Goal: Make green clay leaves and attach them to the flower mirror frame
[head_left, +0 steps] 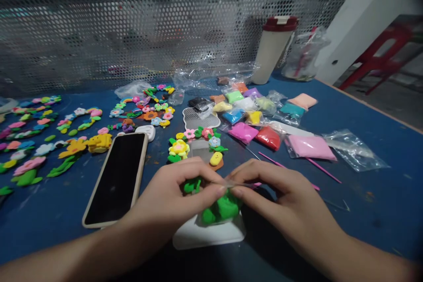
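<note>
My left hand (185, 189) and my right hand (280, 189) pinch the top edge of a clear plastic bag of green clay (226, 207). The fingertips of both hands almost meet at the bag's opening edge. Under the bag lies a white board (211, 235), partly covered by it. Just beyond the hands, a ring of clay flowers and leaves surrounds a small pale panel (200, 152); a yellow clay figure (216, 158) sits at its right side. Some green pieces show behind my left fingers, partly hidden.
A phone (115, 180) lies left of my hands. Finished clay flower pieces (79, 119) spread over the left side. Several bags of coloured clay (244, 132), pink sticks (324, 169) and a tumbler (275, 50) are on the right and back. A perforated metal panel (148, 22) stands behind.
</note>
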The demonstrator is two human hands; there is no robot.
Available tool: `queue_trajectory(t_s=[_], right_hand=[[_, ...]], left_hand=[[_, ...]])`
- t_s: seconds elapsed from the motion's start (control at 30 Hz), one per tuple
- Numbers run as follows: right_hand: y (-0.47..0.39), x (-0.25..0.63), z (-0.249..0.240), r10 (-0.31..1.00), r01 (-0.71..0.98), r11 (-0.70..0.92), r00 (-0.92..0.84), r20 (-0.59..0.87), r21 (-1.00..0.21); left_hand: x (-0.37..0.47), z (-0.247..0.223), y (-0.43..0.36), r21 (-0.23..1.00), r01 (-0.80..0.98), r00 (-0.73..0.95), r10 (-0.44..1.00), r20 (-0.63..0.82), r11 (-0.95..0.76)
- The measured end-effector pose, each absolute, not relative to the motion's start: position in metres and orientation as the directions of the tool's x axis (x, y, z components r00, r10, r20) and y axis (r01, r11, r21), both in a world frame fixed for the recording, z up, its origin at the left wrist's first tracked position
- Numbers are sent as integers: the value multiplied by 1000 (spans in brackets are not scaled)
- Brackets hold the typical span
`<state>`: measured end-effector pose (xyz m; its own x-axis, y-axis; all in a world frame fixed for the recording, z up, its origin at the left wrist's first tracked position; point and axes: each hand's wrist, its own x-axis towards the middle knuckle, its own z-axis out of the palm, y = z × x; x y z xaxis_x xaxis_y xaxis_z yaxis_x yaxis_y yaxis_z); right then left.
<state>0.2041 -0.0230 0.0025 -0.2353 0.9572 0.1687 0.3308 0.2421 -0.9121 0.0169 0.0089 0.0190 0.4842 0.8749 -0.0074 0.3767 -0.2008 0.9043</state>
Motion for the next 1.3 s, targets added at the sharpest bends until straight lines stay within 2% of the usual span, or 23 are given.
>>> queue_trajectory(t_s=[0.2, 0.37, 0.47, 0.53, 0.63, 0.73, 0.77, 0.83, 0.87, 0.97, 1.07, 1.3], right_hand=[[-28, 203, 5, 963, 367, 234, -215, 163, -900], [-31, 202, 4, 948, 431, 284, -257, 185, -856], [-30, 200, 2, 932, 411, 312, -307, 192, -857], [-27, 202, 5, 925, 372, 299, -337, 173, -879], [-16, 215, 16, 928, 383, 271, -347, 135, -883], [3, 243, 33, 932, 546, 298, -343, 116, -783], [11, 255, 38, 945, 623, 297, -298, 131, -724], [27, 281, 45, 945, 822, 283, -150, 292, -494], [35, 294, 47, 940, 860, 249, -104, 326, -446], [57, 326, 44, 938, 909, 174, -36, 344, -378], [72, 347, 33, 925, 934, 143, -8, 381, -328], [60, 330, 28, 793, 939, 167, 53, 607, -300]], left_hand=[[18, 18, 5, 816, 413, 468, 863, 192, -406], [22, 16, -2, 800, 434, 475, 859, 189, -415], [21, 13, -1, 804, 431, 509, 846, 159, -410], [20, 12, -1, 836, 434, 523, 850, 69, -336], [16, 14, -2, 911, 408, 449, 883, -138, -65], [12, 18, -1, 921, 373, 371, 891, -262, 115], [11, 19, 0, 924, 358, 378, 884, -275, 134], [8, 21, 5, 942, 293, 431, 856, -285, 166], [7, 22, 9, 949, 253, 461, 839, -288, 187], [3, 22, 17, 944, 203, 502, 800, -329, 261], [3, 19, 21, 946, 213, 475, 820, -320, 246], [6, 8, 15, 937, 159, 482, 804, -350, 312]])
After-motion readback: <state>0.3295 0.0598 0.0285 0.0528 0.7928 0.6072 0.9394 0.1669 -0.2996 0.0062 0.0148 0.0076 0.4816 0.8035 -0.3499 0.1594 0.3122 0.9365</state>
